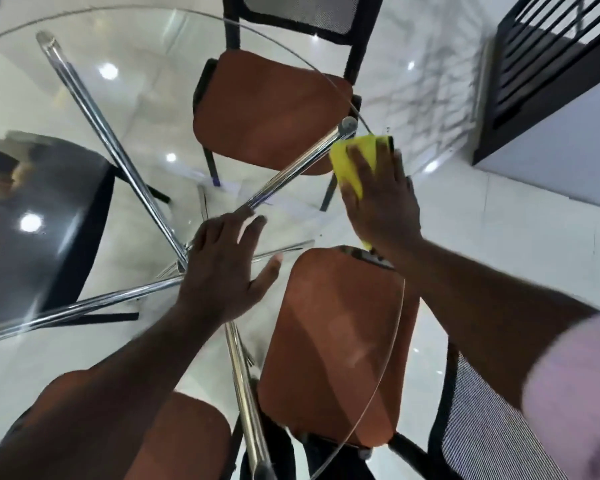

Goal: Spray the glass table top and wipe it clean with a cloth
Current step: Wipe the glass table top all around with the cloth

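Wiping stage, no spray bottle in frame; right hand (381, 199) flat, pressing yellow cloth (352, 161) at glass table top (94, 109) edge, centre right; left hand (222, 268) splayed, bracing on glass; far-left glass probably left.

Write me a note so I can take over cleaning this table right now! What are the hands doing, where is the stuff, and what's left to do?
Left hand: flat and open on the glass table top, near the middle, holding nothing.
Right hand: fingers straight, pressing the yellow cloth onto the glass by the far right rim.
Spray bottle: not in view.
Done: the cloth is on the glass at the right edge. I cannot tell whether spraying is done or how much is already clean.
Left: wipe the rest of the top.
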Demonstrator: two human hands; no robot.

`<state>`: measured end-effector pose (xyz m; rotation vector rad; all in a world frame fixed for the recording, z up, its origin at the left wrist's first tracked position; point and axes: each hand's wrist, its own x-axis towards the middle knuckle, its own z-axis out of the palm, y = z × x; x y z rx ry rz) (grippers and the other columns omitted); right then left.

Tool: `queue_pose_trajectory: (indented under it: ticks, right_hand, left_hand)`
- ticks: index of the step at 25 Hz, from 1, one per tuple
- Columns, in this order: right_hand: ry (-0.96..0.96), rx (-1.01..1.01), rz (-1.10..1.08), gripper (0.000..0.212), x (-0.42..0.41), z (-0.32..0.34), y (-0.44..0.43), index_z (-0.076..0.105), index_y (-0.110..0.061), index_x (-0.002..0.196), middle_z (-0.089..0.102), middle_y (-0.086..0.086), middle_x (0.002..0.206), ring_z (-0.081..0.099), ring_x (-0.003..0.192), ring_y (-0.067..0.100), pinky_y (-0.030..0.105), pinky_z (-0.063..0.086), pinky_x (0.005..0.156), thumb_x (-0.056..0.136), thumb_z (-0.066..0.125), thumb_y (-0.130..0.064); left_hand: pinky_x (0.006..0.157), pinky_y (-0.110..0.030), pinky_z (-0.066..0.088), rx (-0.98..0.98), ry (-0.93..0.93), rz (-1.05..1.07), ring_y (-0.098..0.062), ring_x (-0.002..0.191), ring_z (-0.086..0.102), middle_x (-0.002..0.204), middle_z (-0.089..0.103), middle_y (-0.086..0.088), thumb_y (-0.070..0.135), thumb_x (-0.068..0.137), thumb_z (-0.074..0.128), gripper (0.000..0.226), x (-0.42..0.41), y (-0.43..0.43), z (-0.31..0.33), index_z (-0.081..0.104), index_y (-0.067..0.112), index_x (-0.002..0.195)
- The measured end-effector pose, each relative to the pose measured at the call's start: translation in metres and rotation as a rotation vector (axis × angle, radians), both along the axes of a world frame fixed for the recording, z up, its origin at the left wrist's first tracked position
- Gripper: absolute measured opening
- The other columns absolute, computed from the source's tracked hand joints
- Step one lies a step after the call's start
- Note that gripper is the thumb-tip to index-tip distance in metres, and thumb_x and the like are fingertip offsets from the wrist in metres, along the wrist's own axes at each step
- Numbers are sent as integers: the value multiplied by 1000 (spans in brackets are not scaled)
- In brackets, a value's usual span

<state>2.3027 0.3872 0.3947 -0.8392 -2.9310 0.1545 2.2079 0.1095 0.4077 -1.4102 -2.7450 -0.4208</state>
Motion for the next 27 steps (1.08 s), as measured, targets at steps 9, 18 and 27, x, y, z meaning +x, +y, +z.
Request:
queue_pose_trajectory:
  ticks: [9,18,27]
  right_hand:
    - [16,7,15,59,-19,0,26,29,-44,170,27,14,178,61,129,43,52,63,75,113,39,-57]
    - [9,-288,-271,67,-26,10,27,19,-49,169,52,14,139,71,101,46,54,61,81,107,37,-66]
    - [-21,-431,-394,64,-62,16,57,20,-47,166,65,17,130,67,116,49,53,52,97,108,37,-66]
  left_hand:
    - [122,-56,29,-128,35,-57,-36,151,40,168,36,-11,62,98,51,79,-14,42,-23,41,13,159]
    - [122,-59,30,-167,16,-55,-36,151,41,168,36,-11,64,94,56,82,-13,40,-22,45,13,157]
    - [122,-57,29,-163,57,-58,-35,150,40,166,37,-10,63,94,54,81,-14,44,-26,43,13,158]
